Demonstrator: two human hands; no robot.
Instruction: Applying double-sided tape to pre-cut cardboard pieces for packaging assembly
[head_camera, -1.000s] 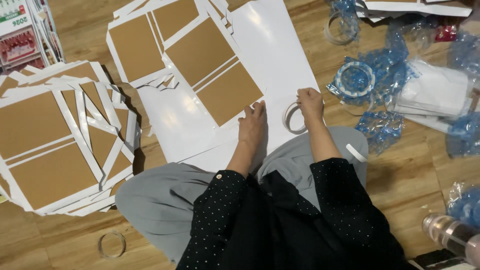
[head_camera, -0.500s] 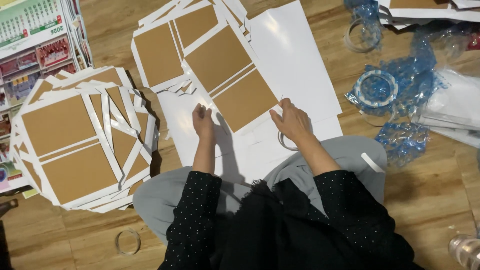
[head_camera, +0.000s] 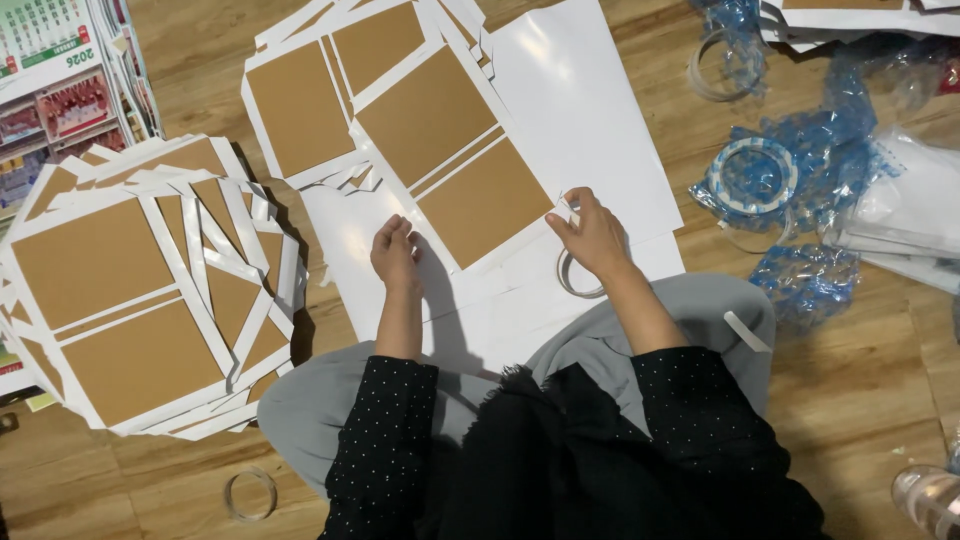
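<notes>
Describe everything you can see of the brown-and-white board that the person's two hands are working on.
The board is a pair of flat brown cardboard panels mounted on a white sheet, with a narrow white strip showing between them and white borders around. It lies flat and turned at an angle on larger glossy white sheets spread over the wooden floor. The right hand pinches its white lower corner; the left hand rests at its lower left edge. A tape roll lies beneath the right hand.
</notes>
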